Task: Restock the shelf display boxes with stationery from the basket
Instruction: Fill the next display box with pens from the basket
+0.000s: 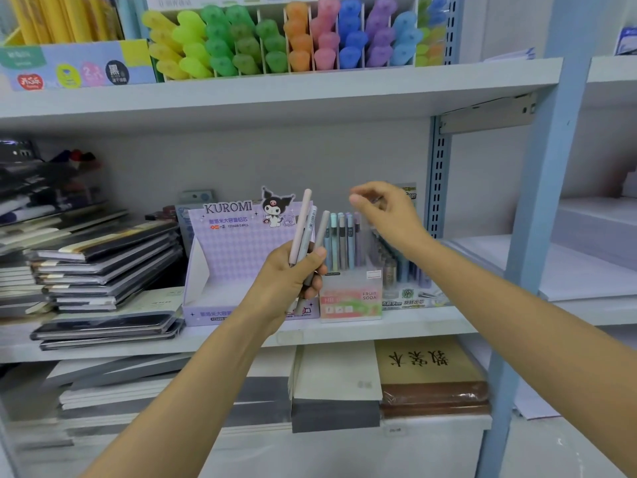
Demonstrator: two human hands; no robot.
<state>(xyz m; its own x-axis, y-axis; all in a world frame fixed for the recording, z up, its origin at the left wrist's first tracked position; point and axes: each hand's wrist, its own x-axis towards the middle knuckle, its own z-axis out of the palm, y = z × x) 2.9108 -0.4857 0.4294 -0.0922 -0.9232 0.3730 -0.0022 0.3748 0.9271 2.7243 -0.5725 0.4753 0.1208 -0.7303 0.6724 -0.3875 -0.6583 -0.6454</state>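
Pastel pencils [303, 222], three in pink, pale blue and grey, were gripped near their lower ends by the left hand [293, 270]. Its fingers were wrapped round the bundle, and the upper ends fanned toward 12 o'clock. The right hand [382, 208], at 2 o'clock from the left and apart from it, hovered above the stock with its fingers curled loosely toward the thumb. Whether they pinched anything could not be told. Just behind the left hand stood the Fruit Soda display box [351, 298] on the middle shelf [344, 331], with matching standing pencils [343, 239] upright inside. At 9 o'clock of it, the Kuromi box [238, 257] showed no stock in its visible part. The basket was out of view. The step in hand was judged to be feeding the held pencils into the Fruit Soda box. This would be best done singly, with each pencil drawn out by its top, kept upright, and lowered into a gap without tipping its neighbours.
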